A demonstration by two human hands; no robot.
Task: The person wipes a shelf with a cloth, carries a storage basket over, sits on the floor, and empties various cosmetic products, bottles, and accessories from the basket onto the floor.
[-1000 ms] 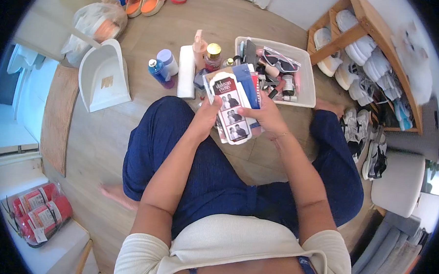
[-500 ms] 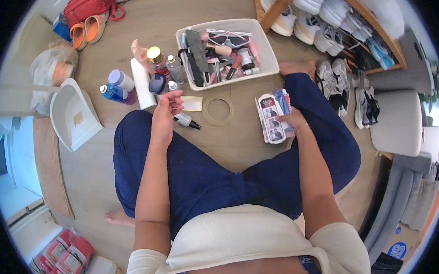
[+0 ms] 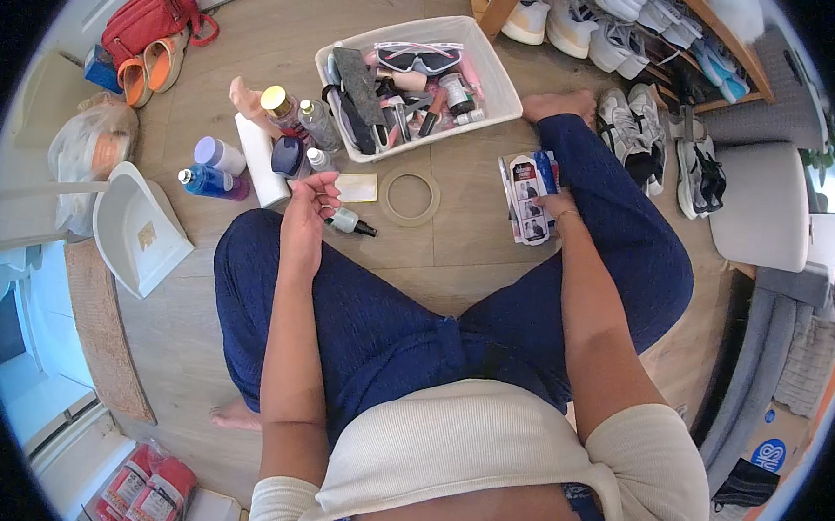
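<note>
My right hand [image 3: 558, 208] grips a small stack of flat printed packs [image 3: 529, 198] with photos on the front, held over the floor by my right shin. My left hand [image 3: 310, 198] is palm up, fingers loosely bent and apart, with nothing visible in it. Close to it are a small bottle with a black tip [image 3: 352, 222], a pale yellow card [image 3: 356, 187] and a small clear white-capped bottle [image 3: 320, 159]. A roll of tape [image 3: 409, 200] lies flat between my hands. Beyond it is a white bin [image 3: 508, 101] with sunglasses, tubes and cosmetics.
Left of the bin stand a gold-capped bottle [image 3: 277, 102], a white cylinder [image 3: 259, 160] and a blue bottle [image 3: 213, 183]. A white dustpan [image 3: 144, 230] lies further left. Shoes [image 3: 633, 135] and a wooden shoe rack [image 3: 498, 14] are at the right.
The whole view has shifted a little, so the floor items sit higher in it. The packs in my right hand have turned slightly. My left hand stays near the bottles.
</note>
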